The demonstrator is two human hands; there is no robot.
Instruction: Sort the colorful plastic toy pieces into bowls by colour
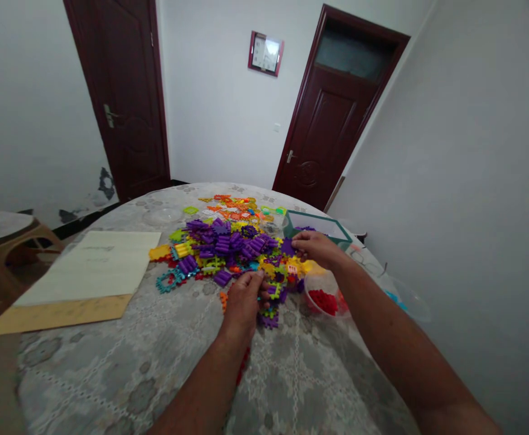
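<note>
A heap of plastic building pieces (223, 241), mostly purple with yellow, green and blue ones among them, covers the middle of the table. My right hand (313, 246) reaches to the heap's right side, its fingers pinched on a flat purple piece (287, 246) with a toothed edge. At the near edge of the heap is my left hand (246, 293), fingers curled in. Whatever may be in those fingers is hidden. Green and purple pieces (271, 317) lie just beside it.
Behind my right hand stands a green-rimmed box (314, 219) with purple pieces inside. A clear tub of red pieces (322, 301) sits below my right forearm. Sheets of paper (95, 266) lie at the left. Orange pieces (235, 211) are spread at the far side.
</note>
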